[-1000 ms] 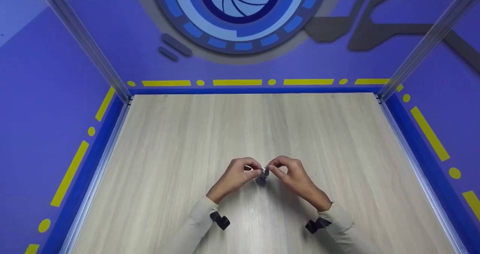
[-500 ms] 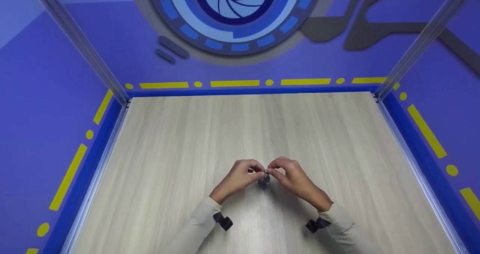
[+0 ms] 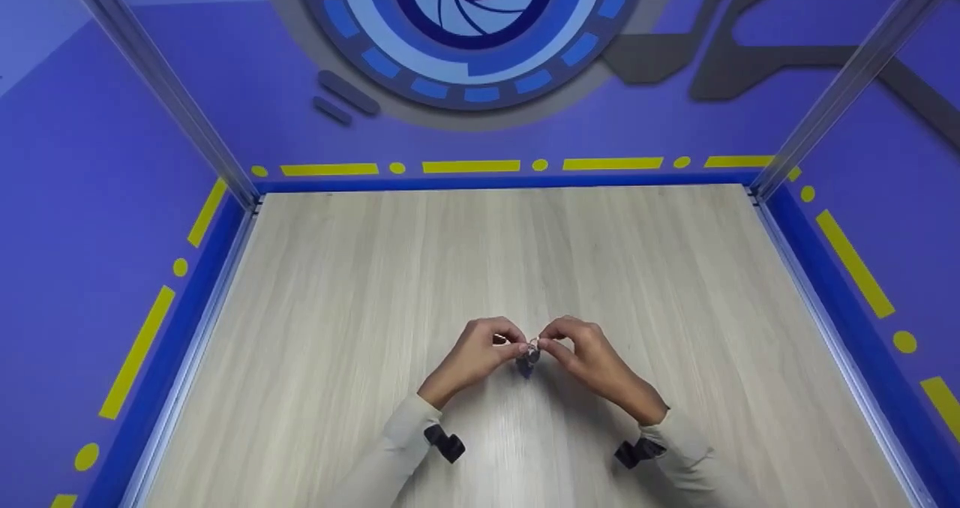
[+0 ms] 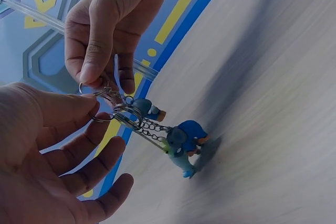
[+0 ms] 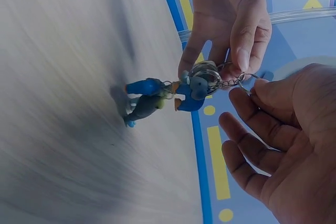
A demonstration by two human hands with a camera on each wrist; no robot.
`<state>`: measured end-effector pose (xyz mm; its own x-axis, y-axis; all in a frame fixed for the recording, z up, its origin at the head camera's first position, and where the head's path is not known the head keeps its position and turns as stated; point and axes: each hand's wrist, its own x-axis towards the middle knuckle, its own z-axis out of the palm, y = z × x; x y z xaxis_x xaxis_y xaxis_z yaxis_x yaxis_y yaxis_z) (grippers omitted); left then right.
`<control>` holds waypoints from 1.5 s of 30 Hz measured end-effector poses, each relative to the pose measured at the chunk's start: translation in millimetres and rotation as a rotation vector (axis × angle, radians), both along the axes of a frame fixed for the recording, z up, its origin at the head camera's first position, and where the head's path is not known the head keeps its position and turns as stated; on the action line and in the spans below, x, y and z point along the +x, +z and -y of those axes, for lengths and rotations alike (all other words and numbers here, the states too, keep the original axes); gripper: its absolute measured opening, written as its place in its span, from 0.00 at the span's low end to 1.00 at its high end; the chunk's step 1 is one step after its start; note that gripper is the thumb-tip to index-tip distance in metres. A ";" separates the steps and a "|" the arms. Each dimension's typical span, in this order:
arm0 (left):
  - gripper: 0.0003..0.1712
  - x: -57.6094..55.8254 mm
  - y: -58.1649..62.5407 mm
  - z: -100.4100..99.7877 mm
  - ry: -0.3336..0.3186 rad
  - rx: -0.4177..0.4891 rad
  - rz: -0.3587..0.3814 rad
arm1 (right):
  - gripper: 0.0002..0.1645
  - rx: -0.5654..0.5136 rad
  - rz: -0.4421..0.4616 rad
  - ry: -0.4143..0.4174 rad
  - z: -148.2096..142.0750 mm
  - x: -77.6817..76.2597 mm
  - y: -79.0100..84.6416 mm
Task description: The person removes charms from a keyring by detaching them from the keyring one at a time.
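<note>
Between my hands hangs a bunch of keychains (image 3: 529,364), small blue and grey animal-like figurines on metal chains and rings. My left hand (image 3: 480,352) pinches a large metal ring between thumb and index finger, its other fingers spread loosely in the left wrist view. Several rings (image 4: 127,114) cluster beside those fingertips. With thumb and index finger, my right hand (image 3: 583,349) pinches a split ring (image 5: 247,80) whose short chain leads to one figurine (image 5: 193,98). Other figurines (image 4: 188,136) dangle lower, close above the table. Exactly how the rings link is partly hidden by fingers.
A pale wood-grain table (image 3: 360,268) lies under the hands. Blue walls (image 3: 225,103) with yellow markings and metal corner posts enclose it at the back and sides. Each sleeve carries a black wrist camera (image 3: 445,443).
The fingertips drew closer half a second ago, then parted slightly, and a thin ring now shows between them. The hanging figurines have shifted a little. Both hands keep pinching; the head view tilted slightly.
</note>
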<state>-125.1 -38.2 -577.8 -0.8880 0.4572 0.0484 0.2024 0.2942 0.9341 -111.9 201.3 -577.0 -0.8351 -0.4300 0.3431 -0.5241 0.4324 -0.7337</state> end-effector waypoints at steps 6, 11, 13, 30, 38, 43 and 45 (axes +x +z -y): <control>0.03 -1.1 -5.2 3.5 0.021 0.078 0.011 | 0.03 -0.004 0.036 -0.034 -3.2 -0.8 -3.3; 0.04 -1.1 -7.3 4.3 0.015 0.095 0.042 | 0.03 -0.007 0.065 -0.056 -4.0 0.2 -3.8; 0.03 -0.3 -6.6 4.5 0.007 0.089 0.063 | 0.03 -0.007 0.061 -0.052 -3.6 0.6 -3.8; 0.05 0.7 -3.2 2.5 -0.047 0.015 0.085 | 0.03 -0.030 0.014 -0.027 -1.0 1.5 -3.8; 0.04 0.3 -5.0 -2.4 -0.032 -0.027 0.056 | 0.02 -0.031 0.004 -0.017 1.1 3.1 -4.5; 0.04 1.5 -5.2 -5.0 -0.025 -0.040 0.036 | 0.03 -0.029 0.021 -0.009 1.9 5.6 -3.8; 0.04 1.8 -5.6 -5.8 -0.025 -0.046 0.027 | 0.03 -0.025 0.027 -0.010 2.2 6.6 -3.6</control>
<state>-123.3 -32.4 -583.3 -0.8770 0.4804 0.0036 0.1855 0.3318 0.9249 -105.4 199.1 -580.5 -0.8484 -0.4131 0.3310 -0.4998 0.4190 -0.7580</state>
